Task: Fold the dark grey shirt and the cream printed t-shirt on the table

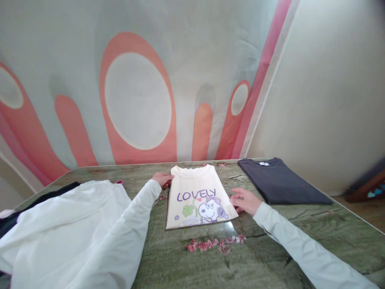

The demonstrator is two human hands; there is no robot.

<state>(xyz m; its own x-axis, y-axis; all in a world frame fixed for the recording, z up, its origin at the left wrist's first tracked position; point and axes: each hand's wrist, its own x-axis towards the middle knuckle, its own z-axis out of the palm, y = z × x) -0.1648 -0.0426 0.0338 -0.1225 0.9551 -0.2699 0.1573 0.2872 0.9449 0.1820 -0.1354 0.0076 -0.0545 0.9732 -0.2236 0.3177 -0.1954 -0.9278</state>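
Note:
A folded cream T-shirt (pixel 194 202) lies flat in front of me, printed with "LOVELY", a green leaf and a white cartoon dog with a purple bow. My left hand (pixel 162 179) rests at its upper left edge, fingers stretched out against the cloth. At the lower right edge, my right hand (pixel 245 200) touches the side with its fingers apart. Neither hand lifts the shirt. The undersides of the fingertips are partly hidden.
A neatly folded dark grey T-shirt (pixel 282 182) lies to the right. White clothing (pixel 69 224) is heaped on the left, over a black garment (pixel 57 193). All lie on a wood-patterned table (pixel 192 265) with pink flower prints. Behind its far edge hangs a patterned backdrop (pixel 186 80).

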